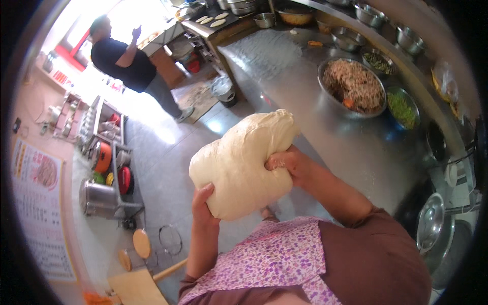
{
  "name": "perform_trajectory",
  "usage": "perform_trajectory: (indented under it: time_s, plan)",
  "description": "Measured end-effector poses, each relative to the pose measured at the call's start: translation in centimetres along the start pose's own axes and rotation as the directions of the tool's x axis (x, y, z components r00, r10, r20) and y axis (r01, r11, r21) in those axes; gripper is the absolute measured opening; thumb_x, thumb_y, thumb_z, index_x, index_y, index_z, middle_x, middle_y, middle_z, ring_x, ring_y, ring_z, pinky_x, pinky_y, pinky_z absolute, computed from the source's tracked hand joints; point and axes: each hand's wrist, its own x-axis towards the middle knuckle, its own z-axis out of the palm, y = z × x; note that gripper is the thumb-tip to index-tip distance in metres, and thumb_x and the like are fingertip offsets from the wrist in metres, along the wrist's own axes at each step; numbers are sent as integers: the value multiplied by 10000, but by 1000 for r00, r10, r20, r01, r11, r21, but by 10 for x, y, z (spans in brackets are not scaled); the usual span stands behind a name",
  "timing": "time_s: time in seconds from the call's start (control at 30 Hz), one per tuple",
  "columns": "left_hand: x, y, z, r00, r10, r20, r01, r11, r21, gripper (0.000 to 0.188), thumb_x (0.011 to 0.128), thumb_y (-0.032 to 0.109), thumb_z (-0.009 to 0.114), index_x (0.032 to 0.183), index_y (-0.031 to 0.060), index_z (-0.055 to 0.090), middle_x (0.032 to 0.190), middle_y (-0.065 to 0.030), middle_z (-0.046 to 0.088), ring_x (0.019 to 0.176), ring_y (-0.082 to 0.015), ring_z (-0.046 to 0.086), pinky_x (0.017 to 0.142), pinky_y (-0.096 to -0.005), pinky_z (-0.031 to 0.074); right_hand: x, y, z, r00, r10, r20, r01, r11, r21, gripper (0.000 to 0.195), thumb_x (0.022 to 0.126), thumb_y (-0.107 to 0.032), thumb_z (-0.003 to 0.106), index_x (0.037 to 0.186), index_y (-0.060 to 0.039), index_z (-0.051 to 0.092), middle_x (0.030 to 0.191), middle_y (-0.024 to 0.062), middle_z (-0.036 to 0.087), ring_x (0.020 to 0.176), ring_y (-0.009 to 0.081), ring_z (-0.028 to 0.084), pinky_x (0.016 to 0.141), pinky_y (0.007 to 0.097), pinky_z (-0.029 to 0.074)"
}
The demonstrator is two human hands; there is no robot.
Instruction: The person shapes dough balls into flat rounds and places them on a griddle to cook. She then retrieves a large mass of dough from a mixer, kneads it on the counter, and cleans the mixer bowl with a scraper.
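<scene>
A large, smooth lump of pale dough (244, 164) is held up in the air in front of my floral apron. My left hand (204, 202) grips its lower left side, the thumb lying on the surface and the fingers hidden beneath. On the right side, my right hand (288, 164) presses its thumb into a fold of the dough; its other fingers are mostly hidden behind. To the right of the dough is a steel worktop (328, 148), with a floured patch near its far end.
On the worktop stand a big steel bowl of minced filling (322, 82), a bowl of chopped greens (417, 110) and several other bowls. Another person (126, 61) stands beyond, near a griddle with flat dough rounds (218, 23). A bin (223, 90) and a shelf rack with pots (100, 196) stand on the floor.
</scene>
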Motion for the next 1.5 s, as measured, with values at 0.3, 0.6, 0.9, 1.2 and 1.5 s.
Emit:
perform_trajectory:
  time_s: [0.3,0.6,0.9,1.2,1.5]
  plan:
    - [295,20,33,908,-328,260,264,931,252,640,832,80,704,1400,1,421,1295,-153,586,1176,-276,607,992,-414,510,141,-87,-97,849,-233,-474,163,969,-184,610,685,19,574,1293,23,529,1177,132,636,1043,262,654,890,392,563]
    - [567,19,77,838,-466,283,266,802,534,533,846,72,722,1326,-2,503,1195,-128,641,1091,-242,641,927,-375,537,291,-181,-219,671,-379,-637,339,921,-192,507,736,27,580,1242,15,554,1101,96,637,1020,220,647,859,359,552]
    - [866,24,110,744,-595,303,-145,299,943,518,828,327,794,1242,71,617,1192,-104,657,1002,-205,669,870,-343,546,408,-282,-345,481,-252,-840,-485,721,-495,648,772,-352,818,1283,-31,579,1194,95,657,1071,224,641,887,409,527]
    - [993,50,65,430,-402,808,-819,204,537,187,922,82,640,1103,57,680,1049,-78,682,907,-178,676,742,-302,559,410,-254,-310,73,-819,-570,-728,347,-592,256,901,-224,675,1087,-49,685,832,123,706,686,247,678,689,351,551]
    - [953,-101,106,97,-628,772,-995,-90,52,615,983,465,441,1506,151,365,1594,-86,291,1495,-312,199,1198,-583,118,553,-220,-412,390,-757,-524,-912,-238,-334,495,1005,-287,457,1486,-179,426,1583,93,322,1468,250,280,1217,414,179]
